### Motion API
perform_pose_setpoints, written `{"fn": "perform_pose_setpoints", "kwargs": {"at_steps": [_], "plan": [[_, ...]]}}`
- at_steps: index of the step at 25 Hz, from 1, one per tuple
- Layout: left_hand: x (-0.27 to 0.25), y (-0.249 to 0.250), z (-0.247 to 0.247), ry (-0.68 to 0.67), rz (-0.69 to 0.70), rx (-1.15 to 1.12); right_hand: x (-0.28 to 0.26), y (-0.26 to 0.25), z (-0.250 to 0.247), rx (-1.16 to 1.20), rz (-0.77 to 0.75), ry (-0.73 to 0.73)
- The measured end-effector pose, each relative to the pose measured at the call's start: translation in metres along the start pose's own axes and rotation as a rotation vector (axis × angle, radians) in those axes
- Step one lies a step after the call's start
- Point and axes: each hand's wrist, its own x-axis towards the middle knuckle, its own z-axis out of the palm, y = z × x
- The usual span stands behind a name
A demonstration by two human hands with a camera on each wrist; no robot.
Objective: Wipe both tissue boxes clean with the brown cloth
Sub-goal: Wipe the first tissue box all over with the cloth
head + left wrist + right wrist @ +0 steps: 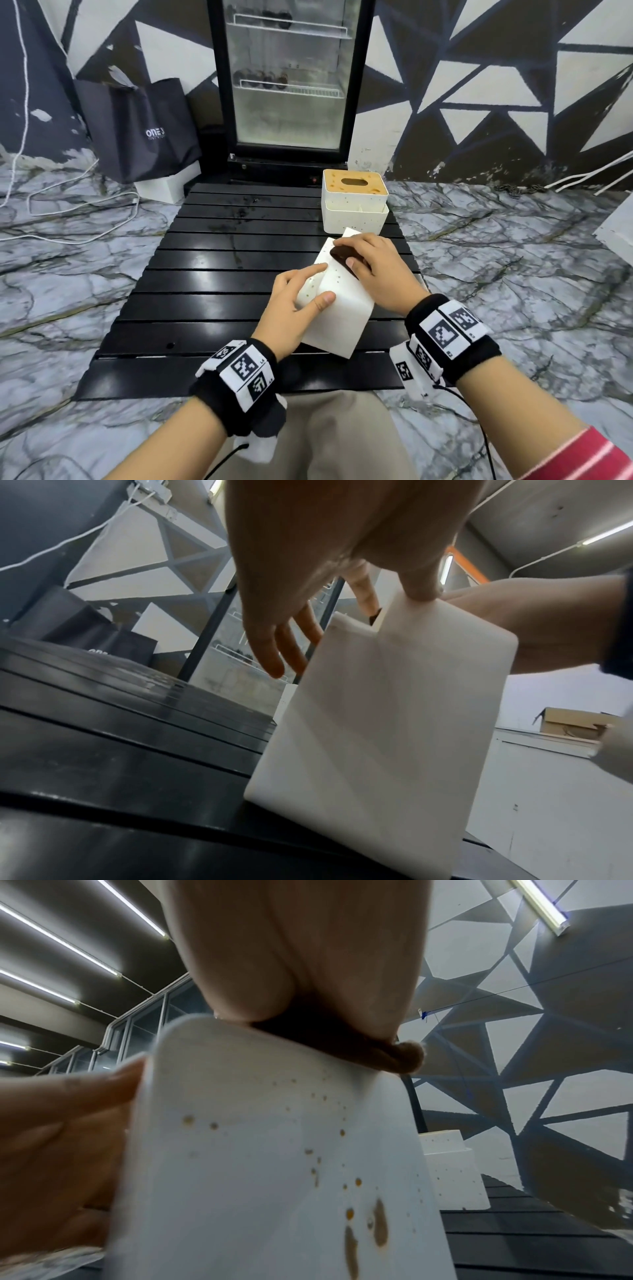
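Observation:
A white tissue box [337, 313] stands tilted on one edge on the black slatted table [212, 260]. My left hand [296, 303] grips its left side, thumb on the near face and fingers round the far side. My right hand [373, 270] holds the brown cloth [342, 258] pressed on the box's upper face. In the right wrist view this box [274, 1150] shows brown spots and drips below the cloth [377, 1053]. In the left wrist view the box's [394, 723] plain side shows under my left hand [308, 561]. The second tissue box [354, 205], with a stained wooden lid, stands upright just behind.
A glass-door fridge [291, 78] stands past the table's far edge. A black bag [144, 130] on a white block sits at the far left, with white cables [82, 202] on the marble floor. My knees are at the table's near edge.

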Motion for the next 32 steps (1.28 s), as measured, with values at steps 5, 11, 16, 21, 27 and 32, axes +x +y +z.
{"fn": "perform_pose_setpoints", "kwargs": {"at_steps": [5, 11, 16, 21, 27, 32], "plan": [[0.003, -0.004, 0.000, -0.072, 0.003, -0.063, -0.017, -0.004, 0.009, 0.012, -0.076, 0.043], [0.004, -0.006, -0.003, -0.096, 0.013, -0.090, -0.027, -0.007, 0.009, 0.020, -0.116, 0.018], [0.006, -0.006, -0.002, -0.102, 0.015, -0.089, -0.022, -0.009, 0.012, -0.017, -0.080, 0.053], [0.006, -0.009, -0.004, -0.123, 0.056, -0.095, -0.032, -0.013, 0.010, -0.008, -0.149, 0.015], [0.007, -0.010, -0.004, -0.108, 0.006, -0.101, -0.024, -0.012, 0.012, -0.018, -0.113, 0.036], [0.005, -0.007, -0.008, -0.143, 0.033, -0.098, -0.037, -0.011, 0.015, 0.004, -0.205, 0.029]]}}
